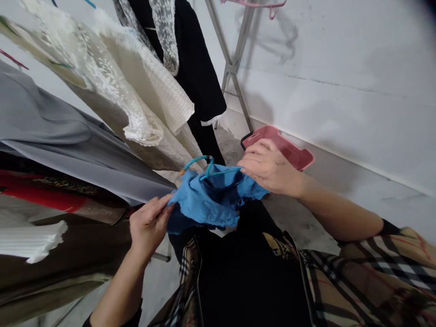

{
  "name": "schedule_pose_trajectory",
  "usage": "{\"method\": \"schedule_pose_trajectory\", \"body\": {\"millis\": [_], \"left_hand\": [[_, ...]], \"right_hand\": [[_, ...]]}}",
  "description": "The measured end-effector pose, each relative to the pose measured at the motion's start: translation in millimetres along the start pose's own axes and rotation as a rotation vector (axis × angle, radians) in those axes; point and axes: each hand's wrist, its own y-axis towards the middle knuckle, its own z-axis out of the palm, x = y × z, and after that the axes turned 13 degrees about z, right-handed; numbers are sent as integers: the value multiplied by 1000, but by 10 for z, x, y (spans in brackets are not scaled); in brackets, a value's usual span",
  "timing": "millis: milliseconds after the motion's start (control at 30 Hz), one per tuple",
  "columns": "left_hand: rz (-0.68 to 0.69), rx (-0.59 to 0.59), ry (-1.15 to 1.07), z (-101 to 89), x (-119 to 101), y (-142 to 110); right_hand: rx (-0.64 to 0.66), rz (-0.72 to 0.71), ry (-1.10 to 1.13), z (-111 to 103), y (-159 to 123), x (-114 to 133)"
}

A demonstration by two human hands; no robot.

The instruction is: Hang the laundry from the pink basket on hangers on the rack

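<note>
As your left hand (150, 222) and right hand (267, 165) clamp fingers on the blue garment (207, 200), the turquoise hanger (210, 170) looks partly fitted, smoothing apparently undone.

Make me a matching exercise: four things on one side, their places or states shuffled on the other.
1. Blue garment
2. Teal hanger
3. Pink basket
4. Black garment

A. near the wall
B. hanging, with a white-trimmed edge
C. held by the left hand and right hand
D. hook rising above blue cloth

Pairs: 1-C, 2-D, 3-A, 4-B
</note>
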Motion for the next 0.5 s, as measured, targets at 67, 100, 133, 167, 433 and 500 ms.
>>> {"method": "schedule_pose_trajectory", "body": {"millis": [67,100,133,167,433,500], "left_hand": [[28,-5,6,47,2,25],[36,-19,4,65,14,34],[41,-39,-1,79,34,38],[37,-60,-10,90,64,37],[-252,-221,-101,85,377,-144],[-387,-300,-86,25,460,-188]], "right_hand": [[42,-12,51,-4,9,80],[42,4,92,-15,5,100],[32,39,131,-37,-4,105],[20,88,159,-68,-14,100],[-140,255,187,-332,-112,-103],[-145,254,131,-362,-162,-183]]}}
